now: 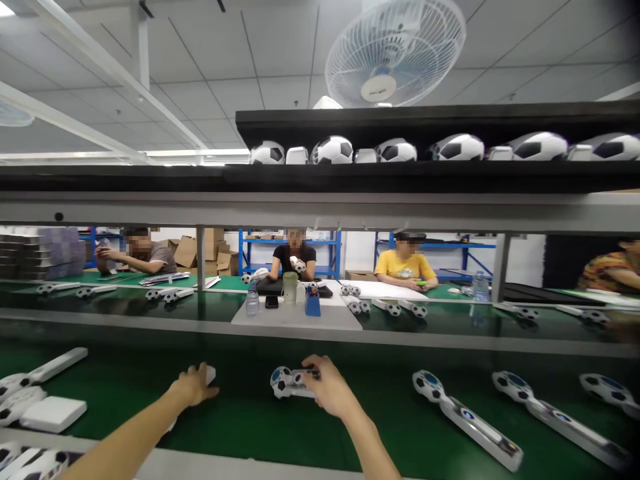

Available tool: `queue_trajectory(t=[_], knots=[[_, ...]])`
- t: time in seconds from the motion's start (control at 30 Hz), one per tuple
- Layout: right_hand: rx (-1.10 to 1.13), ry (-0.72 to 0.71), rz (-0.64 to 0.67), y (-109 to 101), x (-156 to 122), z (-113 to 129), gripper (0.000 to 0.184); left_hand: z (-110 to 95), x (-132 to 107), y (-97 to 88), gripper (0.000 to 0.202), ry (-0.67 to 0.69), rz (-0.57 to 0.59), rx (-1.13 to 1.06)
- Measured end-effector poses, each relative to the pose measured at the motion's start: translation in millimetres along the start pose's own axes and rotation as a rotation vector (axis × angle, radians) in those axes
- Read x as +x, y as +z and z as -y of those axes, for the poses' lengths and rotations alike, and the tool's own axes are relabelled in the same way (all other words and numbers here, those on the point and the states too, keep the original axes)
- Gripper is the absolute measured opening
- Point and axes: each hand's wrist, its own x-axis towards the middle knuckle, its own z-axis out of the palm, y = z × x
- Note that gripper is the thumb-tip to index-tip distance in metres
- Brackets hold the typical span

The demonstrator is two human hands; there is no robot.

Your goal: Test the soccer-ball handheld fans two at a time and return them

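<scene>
My right hand (327, 387) has its thumb and fingers on the handle of a white handheld device with a soccer-ball-patterned head (281, 383). The device lies on or just over the green conveyor belt, head to the left. Further left, my left hand (193, 387) is closed around another white device, whose end (211, 375) shows past the fingers; my hand and forearm hide most of it. To the right, similar devices lie on the belt, one with a long handle (483, 433) angled toward me.
More ball-headed devices (57, 365) and a white block (54, 414) lie at left. Soccer-ball-patterned pieces line the overhead shelf (332, 151). Across the belt, several people sit at work around a white board (295, 319) with a bottle, a phone and a blue holder (313, 303).
</scene>
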Motion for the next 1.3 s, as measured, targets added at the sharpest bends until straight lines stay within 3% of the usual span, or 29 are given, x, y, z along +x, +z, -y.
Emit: queue_trajectory(t=[0.07, 0.13, 0.27, 0.4, 0.53, 0.7, 0.8, 0.87, 1.0, 1.13, 1.3], knots=[[0.006, 0.036, 0.055, -3, -2, -3, 0.038, 6, -1, 8.4, 0.036, 0.000, 0.001, -0.016], [0.000, 0.113, 0.149, -4, -4, -6, 0.035, 10, -9, 5.3, 0.039, 0.057, -0.049, -0.048], [-0.002, 0.262, 0.345, 1, -2, -9, 0.022, 11, -37, -25.1, 0.052, 0.181, -0.199, -0.172], [0.005, 0.309, 0.361, 1, 0, -9, 0.024, 19, -72, -57.7, 0.041, 0.153, -0.193, -0.256], [0.020, 0.337, 0.336, -4, -1, -8, 0.024, 36, -97, -72.5, 0.032, 0.043, -0.073, -0.270], [0.123, 0.375, 0.271, -13, -5, 1, 0.022, 45, -111, -75.2, 0.025, -0.142, 0.247, -0.355], [0.281, 0.362, 0.181, -22, -10, 13, 0.022, 34, -110, -83.0, 0.012, -0.180, 0.353, -0.481], [0.418, 0.331, 0.114, -30, -15, 24, 0.022, 19, -107, -94.8, 0.015, -0.156, 0.374, -0.642], [0.793, 0.191, -0.005, -51, -29, 51, 0.017, -23, -111, -125.7, 0.016, 0.008, 0.286, -1.164], [1.209, 0.054, -0.018, -71, -56, 82, 0.021, -60, -144, -142.0, 0.029, 0.174, 0.273, -1.633], [1.550, -0.017, 0.089, -76, -94, 109, 0.026, -75, -188, -131.0, 0.040, 0.342, 0.497, -2.005]])
